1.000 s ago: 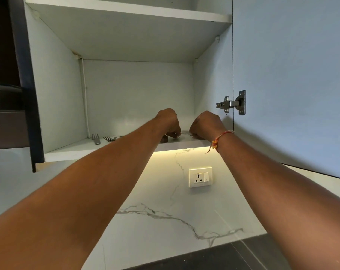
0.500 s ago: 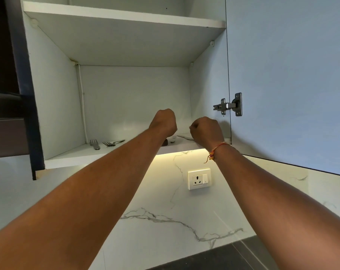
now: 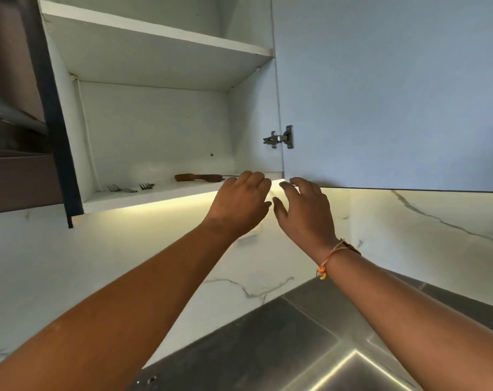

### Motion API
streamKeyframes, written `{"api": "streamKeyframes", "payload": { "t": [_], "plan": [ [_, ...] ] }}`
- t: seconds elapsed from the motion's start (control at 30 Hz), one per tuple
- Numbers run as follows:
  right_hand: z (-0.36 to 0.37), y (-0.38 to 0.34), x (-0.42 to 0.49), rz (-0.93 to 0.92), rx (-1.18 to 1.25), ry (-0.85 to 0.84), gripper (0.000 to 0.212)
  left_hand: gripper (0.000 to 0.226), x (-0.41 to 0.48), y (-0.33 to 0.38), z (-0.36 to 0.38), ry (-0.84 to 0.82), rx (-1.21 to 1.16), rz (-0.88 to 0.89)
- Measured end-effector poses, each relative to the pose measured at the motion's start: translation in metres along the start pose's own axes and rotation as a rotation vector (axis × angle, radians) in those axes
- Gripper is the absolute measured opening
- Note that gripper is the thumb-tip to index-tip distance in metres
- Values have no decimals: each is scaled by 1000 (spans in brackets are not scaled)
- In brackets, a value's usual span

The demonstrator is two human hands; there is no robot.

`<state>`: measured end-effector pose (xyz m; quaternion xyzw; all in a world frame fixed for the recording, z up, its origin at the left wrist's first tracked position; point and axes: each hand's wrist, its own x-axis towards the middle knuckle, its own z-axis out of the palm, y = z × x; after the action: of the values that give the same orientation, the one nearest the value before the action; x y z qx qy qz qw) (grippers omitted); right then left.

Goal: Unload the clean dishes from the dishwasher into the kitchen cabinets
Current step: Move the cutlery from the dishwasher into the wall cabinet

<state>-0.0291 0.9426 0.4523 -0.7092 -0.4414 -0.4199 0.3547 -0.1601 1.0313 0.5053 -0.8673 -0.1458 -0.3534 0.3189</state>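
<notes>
1. Our left hand (image 3: pixel 239 206) and right hand (image 3: pixel 306 214) hover side by side, fingers loose, holding nothing, at the front edge of the white cabinet shelf (image 3: pixel 160 192).
2. At ten o'clock from the left hand, a brown wooden-handled utensil (image 3: pixel 198 177) lies on that shelf.
3. Farther toward nine o'clock lie two silver metal forks (image 3: pixel 121 189).

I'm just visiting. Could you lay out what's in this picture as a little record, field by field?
Place: open wall cabinet, door swung right
Lower shelf: two forks at left, a wooden-handled utensil lying further right
Left hand: open, empty, near the shelf's front edge
Right hand: open, empty, beside it
Below: steel sink
</notes>
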Motion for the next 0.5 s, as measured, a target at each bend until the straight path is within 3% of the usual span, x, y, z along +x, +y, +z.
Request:
{"api": "streamKeyframes", "payload": {
  "t": [0.5],
  "plan": [
    [-208, 38, -99, 211, -401, -33, 57, 65, -49, 132, -86, 123, -228, 86]
  ]
}}
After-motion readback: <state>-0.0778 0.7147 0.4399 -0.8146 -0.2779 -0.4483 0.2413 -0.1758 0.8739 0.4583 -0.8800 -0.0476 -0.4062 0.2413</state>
